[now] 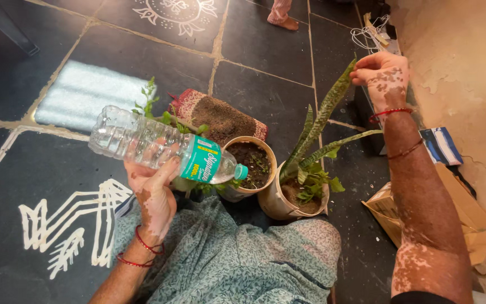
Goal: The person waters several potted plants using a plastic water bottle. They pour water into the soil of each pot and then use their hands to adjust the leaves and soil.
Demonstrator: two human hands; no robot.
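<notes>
Clear plastic bottle [153, 145] with teal label and teal cap, tipped nearly flat, cap end over small pot [252, 166] of dark soil. Long green leaf [326, 110] of plant in neighbouring pot [279, 205] pulled upright, tip pinched.

Dim overall, soft and even. Bright window glare on dark floor tiles [85, 93] upper left. Sharp centre, slight wide-angle stretching at edges.

Left hand [152, 194] gripping from beneath, palm up, fingers curling closed, wrist bending back, forearm rising from below. Right hand [382, 76] reaching far forward, arm stretching straight, fingertips pinching shut, well apart from left.
</notes>
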